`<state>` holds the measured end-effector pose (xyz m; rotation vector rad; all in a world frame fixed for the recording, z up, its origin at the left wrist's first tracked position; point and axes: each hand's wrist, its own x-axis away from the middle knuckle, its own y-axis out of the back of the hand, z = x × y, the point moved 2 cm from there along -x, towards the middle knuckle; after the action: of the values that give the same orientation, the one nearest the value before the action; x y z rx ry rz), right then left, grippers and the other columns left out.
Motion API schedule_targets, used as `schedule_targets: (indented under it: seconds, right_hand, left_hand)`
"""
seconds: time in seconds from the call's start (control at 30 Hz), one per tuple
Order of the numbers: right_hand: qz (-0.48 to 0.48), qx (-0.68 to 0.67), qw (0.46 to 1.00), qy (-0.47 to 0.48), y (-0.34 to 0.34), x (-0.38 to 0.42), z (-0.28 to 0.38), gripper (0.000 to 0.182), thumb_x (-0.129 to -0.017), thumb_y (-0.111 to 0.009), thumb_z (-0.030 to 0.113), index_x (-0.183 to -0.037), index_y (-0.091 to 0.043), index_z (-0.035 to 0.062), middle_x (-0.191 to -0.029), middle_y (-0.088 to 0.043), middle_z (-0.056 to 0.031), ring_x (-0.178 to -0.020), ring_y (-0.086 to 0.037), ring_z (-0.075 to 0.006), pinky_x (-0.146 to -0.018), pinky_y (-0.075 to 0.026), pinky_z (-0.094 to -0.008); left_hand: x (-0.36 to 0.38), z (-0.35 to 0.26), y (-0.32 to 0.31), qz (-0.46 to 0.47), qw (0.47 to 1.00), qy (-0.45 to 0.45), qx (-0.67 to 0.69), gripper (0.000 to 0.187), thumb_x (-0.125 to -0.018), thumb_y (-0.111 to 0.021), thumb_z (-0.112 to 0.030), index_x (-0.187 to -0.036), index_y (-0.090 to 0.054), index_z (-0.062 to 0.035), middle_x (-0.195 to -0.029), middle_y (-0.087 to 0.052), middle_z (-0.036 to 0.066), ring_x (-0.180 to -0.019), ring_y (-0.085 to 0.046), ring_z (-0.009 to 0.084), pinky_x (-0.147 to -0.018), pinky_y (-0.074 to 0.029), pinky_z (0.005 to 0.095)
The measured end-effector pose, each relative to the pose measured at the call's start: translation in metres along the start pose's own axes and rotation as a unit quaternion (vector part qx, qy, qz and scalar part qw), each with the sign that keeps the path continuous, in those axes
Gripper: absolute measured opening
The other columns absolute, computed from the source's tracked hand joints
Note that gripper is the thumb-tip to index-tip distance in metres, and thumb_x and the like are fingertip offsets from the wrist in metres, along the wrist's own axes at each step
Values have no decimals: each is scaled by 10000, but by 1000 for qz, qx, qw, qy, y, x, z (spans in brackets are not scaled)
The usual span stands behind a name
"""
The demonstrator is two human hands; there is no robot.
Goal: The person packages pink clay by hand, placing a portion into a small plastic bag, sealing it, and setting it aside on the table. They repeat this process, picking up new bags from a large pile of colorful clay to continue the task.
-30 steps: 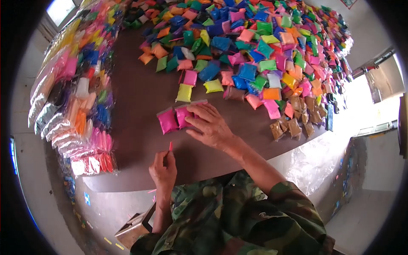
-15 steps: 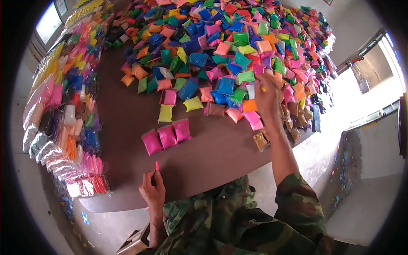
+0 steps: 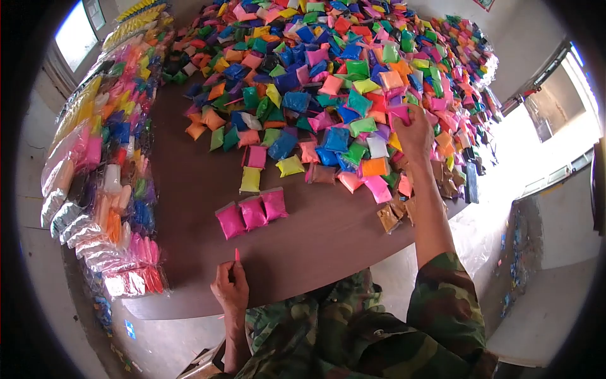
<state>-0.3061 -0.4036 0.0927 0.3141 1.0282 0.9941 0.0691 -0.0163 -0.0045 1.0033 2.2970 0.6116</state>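
Note:
My left hand (image 3: 231, 287) is closed near the front edge of the table, with a thin pink stick (image 3: 237, 254) poking up from its fingers. Just beyond it lie three magenta packets (image 3: 252, 213) side by side, touching one another. My right hand (image 3: 415, 132) reaches into the big heap of coloured packets (image 3: 303, 101). Its thumb and fingers close on the edge of a bright pink packet (image 3: 398, 114), partly covered by the fingers. Below that wrist sit several brown-gold packets (image 3: 392, 215).
Along the left side runs a long row of clear bags (image 3: 117, 183) filled with coloured packets. A yellow packet (image 3: 250, 179) lies at the near edge of the heap. The brown table (image 3: 315, 240) has a curved front edge close to my body.
My right hand has shifted a little to the right and now pinches a bright pink packet. My left hand keeps the pink stick. The whole view has shifted slightly.

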Motion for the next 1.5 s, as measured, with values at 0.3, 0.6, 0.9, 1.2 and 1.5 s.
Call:
schedule_targets:
  seconds: [0.3,0.6,0.9,1.2,1.5]
  right_hand:
    - [264,-374,855,-242,52,157,58,303,-904,-761,128,-1162,-639,25,-997,-734,-59,-817,-732,-138,-558,-501,-242]
    - [384,-519,688,-331,34,293,84,349,-1058,-679,231,-1316,-629,0,-1098,-737,-106,-890,-742,-147,-543,-471,-222]
    - [380,-542,702,-263,36,302,89,266,-1086,-639,259,-1160,-701,11,-966,-725,-38,-767,-673,-81,-577,-497,-217]
    - [357,-565,692,-271,43,306,82,258,-1087,-626,233,-1170,-693,-3,-956,-718,-43,-776,-650,-84,-692,-555,-261]
    - [311,-394,864,-45,64,305,95,312,-1111,-539,239,-1350,-603,48,-895,-722,-197,-816,-740,-383,-712,-574,-459]
  left_hand:
    - [3,3,-3,-17,1000,-19,1,75,-947,-748,-76,-939,-680,-46,-717,-662,141,-593,-667,274,-577,-513,360]
    - [5,-18,10,-3,982,-110,-157,70,-899,-787,-91,-938,-730,-81,-840,-696,107,-723,-694,324,-647,-540,422]
    - [19,-27,10,49,978,-151,-134,82,-866,-799,-73,-923,-740,-84,-868,-708,104,-773,-703,339,-685,-557,434]
    - [25,-80,-53,159,967,-197,-45,163,-888,-818,-182,-975,-735,-73,-886,-704,92,-788,-712,304,-674,-571,417]
    - [27,-111,-67,307,934,30,181,260,-960,-774,-189,-1094,-746,33,-962,-766,142,-822,-701,161,-755,-556,321]
